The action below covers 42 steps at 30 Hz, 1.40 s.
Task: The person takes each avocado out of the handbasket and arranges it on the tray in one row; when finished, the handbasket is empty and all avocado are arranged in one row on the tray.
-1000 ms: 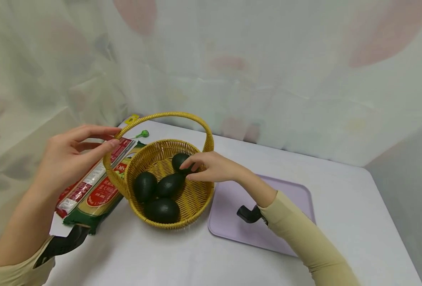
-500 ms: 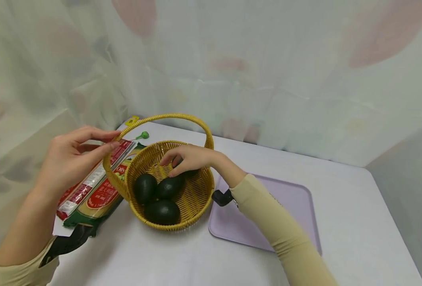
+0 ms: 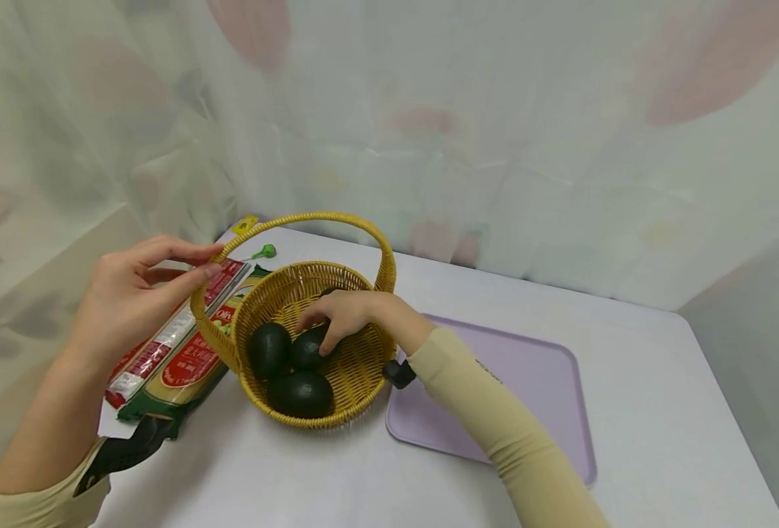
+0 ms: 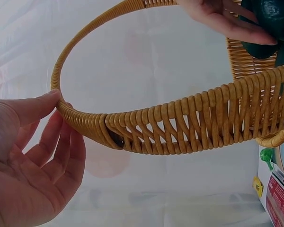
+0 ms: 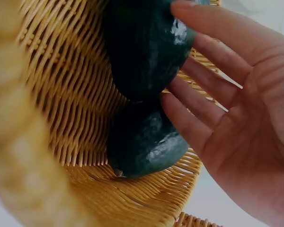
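Dark green avocados lie in a yellow wicker basket [image 3: 320, 422]. My left hand [image 3: 132, 282] pinches the left side of its arched handle [image 3: 323, 216] between thumb and fingers, as the left wrist view also shows. Inside the basket, my right hand [image 3: 353, 312] has its thumb and fingers on either side of the middle avocado [image 3: 306, 353]. The right wrist view shows its fingers [image 5: 194, 111] against that dark skin, with another avocado [image 5: 146, 142] just beside. Two more avocados, one on the left [image 3: 269, 350] and one in front [image 3: 300, 394], sit close by. A far one is mostly hidden behind my right hand.
A lilac tray [image 3: 495, 396] lies right of the basket, partly under my right sleeve. Red and green food packets [image 3: 178, 359] lie left of it, beneath my left hand. Behind them are a small green object [image 3: 267, 251] and a yellow piece [image 3: 246, 224]. Curtains hang behind the table.
My right hand moved left from the far avocado, passed over the basket, then came down toward me onto the middle avocado. My left hand keeps its place on the handle.
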### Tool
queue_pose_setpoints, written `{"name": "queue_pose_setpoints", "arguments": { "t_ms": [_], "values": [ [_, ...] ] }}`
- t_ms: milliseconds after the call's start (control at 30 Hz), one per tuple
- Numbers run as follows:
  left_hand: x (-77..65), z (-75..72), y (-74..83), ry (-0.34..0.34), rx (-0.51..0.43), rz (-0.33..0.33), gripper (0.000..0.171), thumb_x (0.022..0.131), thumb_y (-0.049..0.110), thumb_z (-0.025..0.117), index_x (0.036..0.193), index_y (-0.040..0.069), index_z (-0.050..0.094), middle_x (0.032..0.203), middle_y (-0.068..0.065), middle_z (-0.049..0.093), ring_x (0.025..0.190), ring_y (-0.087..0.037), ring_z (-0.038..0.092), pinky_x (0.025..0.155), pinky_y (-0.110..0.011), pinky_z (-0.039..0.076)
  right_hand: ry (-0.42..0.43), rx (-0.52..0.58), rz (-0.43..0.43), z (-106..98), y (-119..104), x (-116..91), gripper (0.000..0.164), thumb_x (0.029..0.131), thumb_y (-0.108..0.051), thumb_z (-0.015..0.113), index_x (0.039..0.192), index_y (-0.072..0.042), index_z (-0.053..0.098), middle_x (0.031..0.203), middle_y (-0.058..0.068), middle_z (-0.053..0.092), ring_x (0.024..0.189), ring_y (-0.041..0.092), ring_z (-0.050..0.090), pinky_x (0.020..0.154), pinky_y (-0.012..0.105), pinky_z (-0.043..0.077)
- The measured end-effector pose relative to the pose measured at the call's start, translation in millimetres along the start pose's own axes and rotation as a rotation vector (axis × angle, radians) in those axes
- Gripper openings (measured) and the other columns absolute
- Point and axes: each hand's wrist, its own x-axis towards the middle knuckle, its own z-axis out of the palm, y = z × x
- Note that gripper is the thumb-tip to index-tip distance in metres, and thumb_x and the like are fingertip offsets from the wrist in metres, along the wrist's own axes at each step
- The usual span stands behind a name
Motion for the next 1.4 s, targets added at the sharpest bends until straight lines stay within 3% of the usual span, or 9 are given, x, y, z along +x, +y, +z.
{"name": "queue_pose_setpoints", "arguments": {
  "t_ms": [333, 767, 1067, 1400],
  "values": [
    [-1.0, -2.5, -1.0, 0.003, -0.019, 0.016, 0.024, 0.086, 0.0, 0.073, 0.109, 0.007, 0.074, 0.107, 0.009, 0.071, 0.095, -0.005, 0.063, 0.075, -0.009, 0.049, -0.046, -0.082, 0.019, 1.4, -3.4, 7.8, 0.064, 0.086, -0.024, 0.075, 0.144, -0.023, 0.048, 0.143, -0.003, 0.048, 0.132, 0.011, 0.041, 0.103, 0.022, 0.036],
    [-2.2, -4.3, -0.5, -0.006, -0.003, -0.046, 0.026, 0.086, 0.004, 0.073, 0.112, 0.005, 0.072, 0.105, 0.015, 0.069, 0.081, -0.002, 0.068, 0.069, -0.01, 0.051, -0.076, -0.124, 0.058, 4.2, -5.6, 10.6, 0.073, 0.084, -0.026, 0.079, 0.147, -0.032, 0.043, 0.148, -0.007, 0.043, 0.135, 0.012, 0.037, 0.105, 0.026, 0.035],
    [-2.1, -3.5, -0.3, -0.016, 0.016, -0.078, 0.026, 0.087, 0.009, 0.074, 0.114, 0.007, 0.072, 0.106, 0.017, 0.067, 0.079, -0.001, 0.068, 0.066, -0.012, 0.052, -0.025, -0.107, 0.013, 5.9, -1.8, 8.5, 0.065, 0.078, -0.03, 0.084, 0.135, -0.029, 0.053, 0.13, -0.003, 0.053, 0.12, 0.012, 0.048, 0.096, 0.025, 0.041],
    [0.3, -2.4, -2.7, -0.021, -0.017, -0.036, 0.025, 0.087, 0.004, 0.073, 0.112, 0.005, 0.072, 0.107, 0.015, 0.069, 0.085, -0.001, 0.067, 0.072, -0.01, 0.051, 0.011, -0.107, 0.0, 6.8, 3.5, -3.7, 0.059, 0.078, -0.035, 0.084, 0.128, -0.026, 0.054, 0.122, -0.005, 0.055, 0.112, 0.01, 0.05, 0.092, 0.024, 0.044]
  ]
}}
